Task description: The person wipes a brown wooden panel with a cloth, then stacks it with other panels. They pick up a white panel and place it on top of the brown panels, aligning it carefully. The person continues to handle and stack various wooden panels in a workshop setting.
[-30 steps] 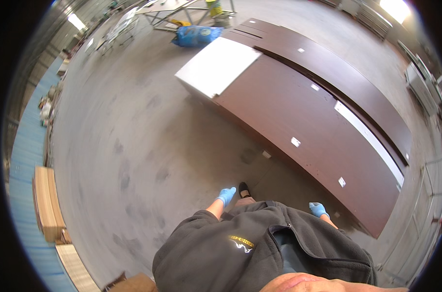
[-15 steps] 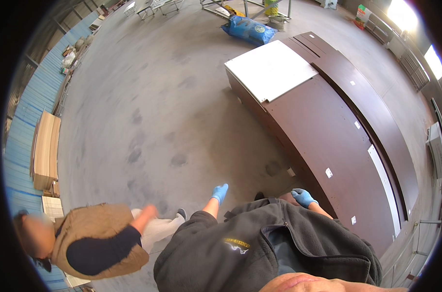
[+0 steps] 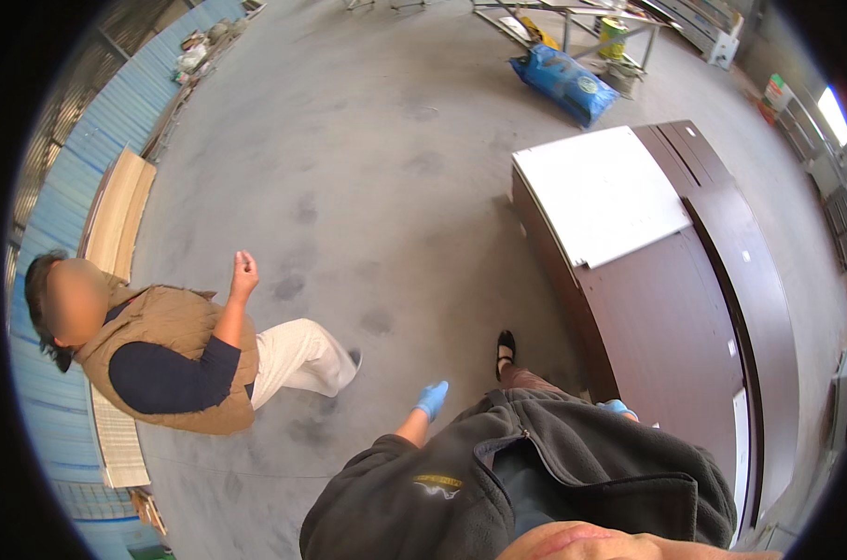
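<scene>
My left hand [image 3: 433, 399], in a light blue glove, hangs over the grey floor at my side. Its fingers look loosely extended, and I see nothing in it. My right hand [image 3: 617, 408], gloved in the same blue, shows only in part past my dark fleece jacket [image 3: 573, 457]. Its fingers are hidden. That hand is nearest to a stack of dark brown panels [image 3: 657, 308] on my right; whether it touches them I cannot tell. A white panel [image 3: 601, 196] lies across the far end of the stack.
A person in a brown vest [image 3: 181, 350] walks on my left, one forearm raised. Light wooden boards [image 3: 116, 219] lean along the blue wall [image 3: 64, 201]. Beyond the stack lie a blue sack [image 3: 563, 84] and a metal frame [image 3: 629, 21].
My view has shifted, and the stack and sack now sit farther right. The person on the left has come forward and raised a hand. One of my feet now shows stepping ahead.
</scene>
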`<action>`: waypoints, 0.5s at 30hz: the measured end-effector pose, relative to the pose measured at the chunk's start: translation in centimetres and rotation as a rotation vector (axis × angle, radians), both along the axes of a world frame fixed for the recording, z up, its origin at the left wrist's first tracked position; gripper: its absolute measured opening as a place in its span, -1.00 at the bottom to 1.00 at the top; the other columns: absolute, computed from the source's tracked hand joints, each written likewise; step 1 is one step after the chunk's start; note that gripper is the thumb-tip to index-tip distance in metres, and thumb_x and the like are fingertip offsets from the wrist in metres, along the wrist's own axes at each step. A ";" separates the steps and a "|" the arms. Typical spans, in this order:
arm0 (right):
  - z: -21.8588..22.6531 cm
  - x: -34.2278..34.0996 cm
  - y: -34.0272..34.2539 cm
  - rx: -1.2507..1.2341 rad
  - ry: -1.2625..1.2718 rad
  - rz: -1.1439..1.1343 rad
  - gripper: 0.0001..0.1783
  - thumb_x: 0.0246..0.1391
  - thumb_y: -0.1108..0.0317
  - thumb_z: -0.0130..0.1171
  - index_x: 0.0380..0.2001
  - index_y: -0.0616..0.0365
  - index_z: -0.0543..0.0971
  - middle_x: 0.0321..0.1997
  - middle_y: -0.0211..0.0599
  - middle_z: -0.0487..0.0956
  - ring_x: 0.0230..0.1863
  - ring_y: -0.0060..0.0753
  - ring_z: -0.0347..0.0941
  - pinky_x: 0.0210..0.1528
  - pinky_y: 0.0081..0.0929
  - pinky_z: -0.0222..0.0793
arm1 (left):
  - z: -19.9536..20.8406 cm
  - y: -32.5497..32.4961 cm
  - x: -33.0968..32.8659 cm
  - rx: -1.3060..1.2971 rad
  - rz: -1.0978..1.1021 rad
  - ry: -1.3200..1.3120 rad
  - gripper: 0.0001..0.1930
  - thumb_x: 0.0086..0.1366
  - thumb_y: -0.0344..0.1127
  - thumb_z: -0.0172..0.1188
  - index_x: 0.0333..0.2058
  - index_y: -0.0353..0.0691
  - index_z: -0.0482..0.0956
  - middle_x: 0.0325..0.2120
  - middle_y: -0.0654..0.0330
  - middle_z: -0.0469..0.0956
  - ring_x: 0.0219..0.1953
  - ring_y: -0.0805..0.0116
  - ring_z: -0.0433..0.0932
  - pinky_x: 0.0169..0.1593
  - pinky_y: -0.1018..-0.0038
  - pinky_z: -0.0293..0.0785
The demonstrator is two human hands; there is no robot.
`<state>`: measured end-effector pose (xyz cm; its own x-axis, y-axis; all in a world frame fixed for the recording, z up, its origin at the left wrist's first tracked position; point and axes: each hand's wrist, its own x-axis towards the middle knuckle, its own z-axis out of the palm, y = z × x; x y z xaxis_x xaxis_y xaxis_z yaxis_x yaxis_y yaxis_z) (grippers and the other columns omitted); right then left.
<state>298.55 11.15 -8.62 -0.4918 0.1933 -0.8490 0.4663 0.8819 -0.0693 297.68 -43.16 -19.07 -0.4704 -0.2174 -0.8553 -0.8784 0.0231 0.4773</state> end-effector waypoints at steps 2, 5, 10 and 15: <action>0.0 -8.8 -2.9 -0.074 0.021 -0.015 -0.44 0.39 -0.01 0.11 0.23 0.18 0.64 0.28 0.00 0.66 0.31 0.06 0.57 0.34 -0.09 0.43 | 0.7 -3.3 -4.3 -0.091 -0.029 0.008 -0.48 0.39 0.12 0.23 -0.15 -0.34 0.72 -0.28 0.09 0.70 -0.24 0.23 0.62 -0.09 0.24 0.53; 0.2 -21.4 -8.1 -0.285 0.069 -0.079 -0.44 0.38 -0.03 0.07 0.17 0.19 0.67 0.21 0.04 0.69 0.31 -0.02 0.58 0.36 -0.13 0.42 | 2.0 -7.1 -9.1 -0.246 0.010 0.053 -0.53 0.43 0.10 0.22 -0.13 -0.28 0.69 -0.24 0.12 0.69 -0.21 0.26 0.61 -0.08 0.28 0.50; 0.5 -40.4 -17.2 -0.469 0.332 0.113 -0.45 0.38 -0.01 0.13 0.17 0.22 0.66 0.21 -0.01 0.69 0.26 0.04 0.60 0.31 -0.16 0.44 | 4.0 -10.6 -16.2 -0.111 0.303 0.093 -0.63 0.44 0.12 0.23 -0.30 -0.06 0.63 -0.48 0.33 0.57 -0.44 0.41 0.50 -0.36 0.32 0.42; -1.0 -54.5 -25.3 -0.561 0.360 0.143 -0.46 0.41 0.06 0.22 0.20 0.29 0.64 0.19 -0.06 0.71 0.25 -0.20 0.61 0.34 -0.30 0.44 | 2.7 -13.5 -22.0 -0.190 0.361 -0.007 -0.53 0.40 0.14 0.18 -0.14 -0.21 0.65 -0.26 0.08 0.59 -0.22 0.22 0.50 -0.15 0.18 0.44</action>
<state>244.03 -14.19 -9.58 -0.7505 -0.3166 -0.5801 0.2098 0.7182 -0.6634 275.63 -56.67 -16.35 -0.3296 -0.5218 -0.7868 -0.8491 -0.2005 0.4887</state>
